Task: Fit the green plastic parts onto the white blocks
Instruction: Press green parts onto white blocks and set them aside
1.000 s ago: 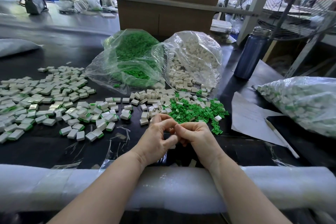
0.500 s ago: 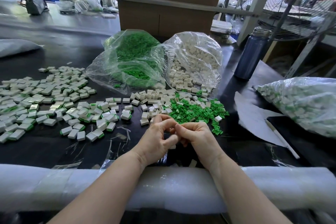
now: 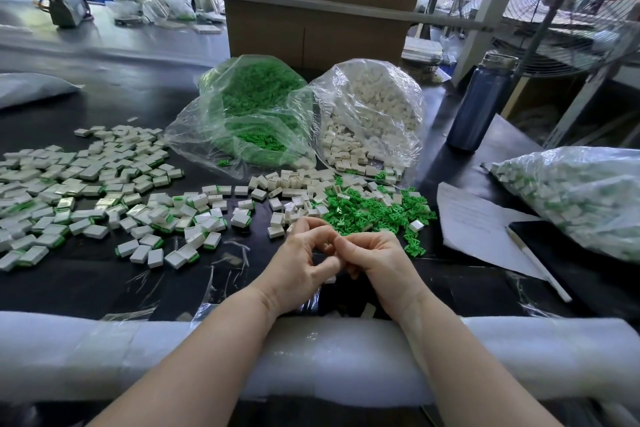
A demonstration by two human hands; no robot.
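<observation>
My left hand and my right hand meet fingertip to fingertip just above the black table near its front edge. Between the fingertips they pinch a small white block, mostly hidden by the fingers. Whether a green part is in it I cannot tell. Right behind the hands lies a heap of loose green plastic parts. Loose white blocks are scattered to its left. Farther left spreads a wide field of white blocks with green parts fitted.
Two open clear bags stand behind the heaps, one of green parts, one of white blocks. A dark blue bottle, paper with a pen and a filled bag sit right. White foam padding lines the table's front edge.
The hands stay in the same place with fingertips together; only the fingers shift slightly around the small block.
</observation>
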